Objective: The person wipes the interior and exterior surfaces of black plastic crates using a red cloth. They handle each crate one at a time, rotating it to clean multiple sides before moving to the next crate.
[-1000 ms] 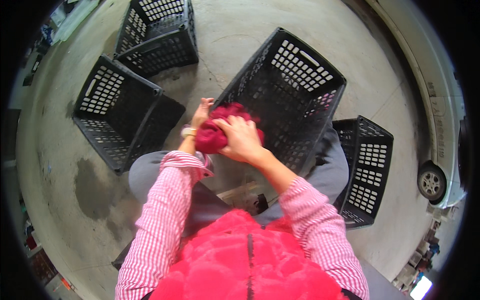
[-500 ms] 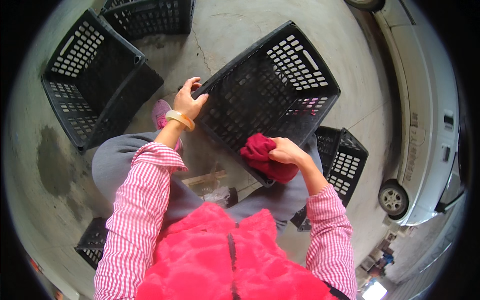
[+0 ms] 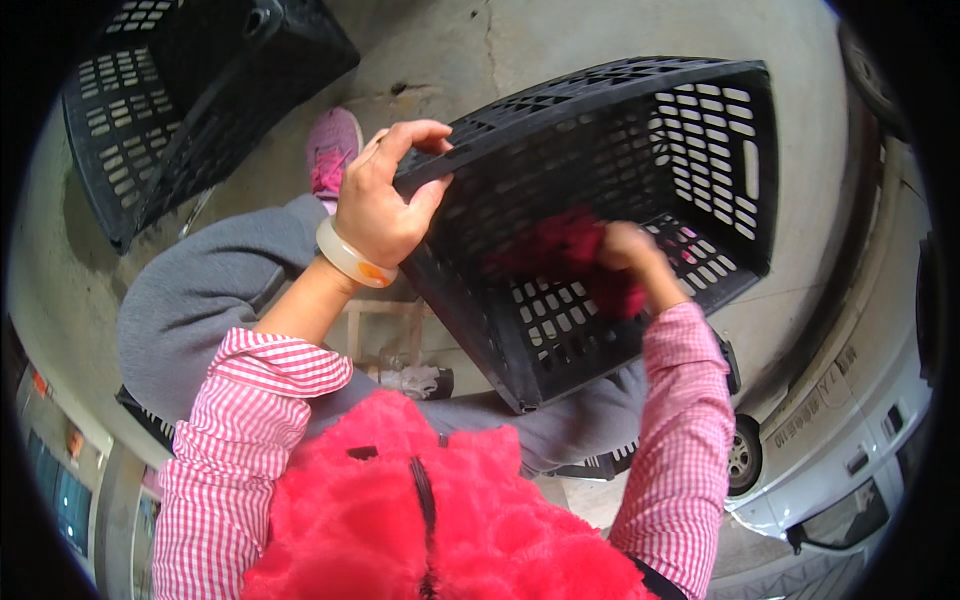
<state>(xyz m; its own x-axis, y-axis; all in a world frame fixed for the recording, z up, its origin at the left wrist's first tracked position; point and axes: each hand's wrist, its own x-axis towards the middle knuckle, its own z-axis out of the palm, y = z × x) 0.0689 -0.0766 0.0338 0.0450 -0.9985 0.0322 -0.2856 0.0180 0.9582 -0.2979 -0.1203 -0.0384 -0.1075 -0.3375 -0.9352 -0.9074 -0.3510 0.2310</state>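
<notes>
Head view, only view. Right hand (image 3: 632, 252) is inside the black plastic crate (image 3: 640, 190), blurred; its fingers are hard to make out but the grip looks closed on a red cloth (image 3: 570, 255) pressed against the crate's slotted bottom. Cloth edges are smeared by motion, shape unclear. Left hand (image 3: 385, 200) grips the crate's near-left rim, fingers curled over the edge and thumb on the outside wall, clamped on it; a pale bangle (image 3: 352, 262) sits on that wrist. The crate is tilted, open side toward the person, resting across the lap on grey trousers (image 3: 200, 300); its near lower corner hides part of the right leg. Besides the cloth and hand, nothing else visible in the crate. A second black crate (image 3: 190, 90) lies far left on the concrete floor (image 3: 500, 40), cut off by the dark fisheye rim, contents not visible. A pink shoe (image 3: 332, 150) shows just beyond the left hand, partly hidden by it. A fuzzy red vest (image 3: 440, 510) and pink checked sleeves (image 3: 240, 440) fill the near edge. Right side: part of a white car (image 3: 850, 420), wheel near the right elbow, mostly cut off. Another dark crate under the legs is only partly visible.
</notes>
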